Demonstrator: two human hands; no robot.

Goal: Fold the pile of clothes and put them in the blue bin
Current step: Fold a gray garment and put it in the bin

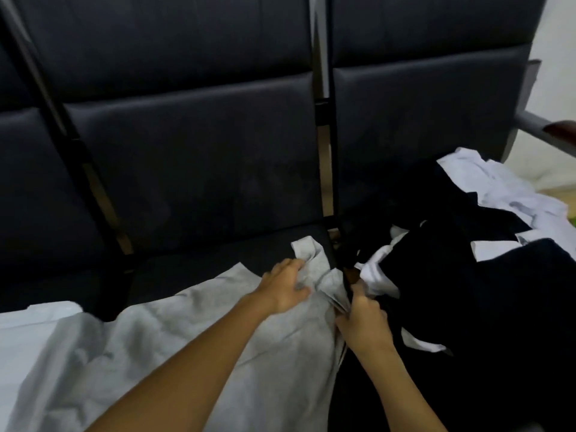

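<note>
Gripping the grey garment [193,338]: left hand [285,286], right hand [363,319]; no legible writing.

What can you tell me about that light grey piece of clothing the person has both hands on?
The light grey garment looks like soft, wrinkled knit fabric, spread mostly flat over the dark padded seat and running off the bottom of the picture. Its far right corner is bunched and lifted into a small peak. The left hand rests on that bunched part, and the right hand grips its gathered right edge, fingers curled. That edge lies against the pile of black and white clothes. What kind of garment it is cannot be told.
</note>
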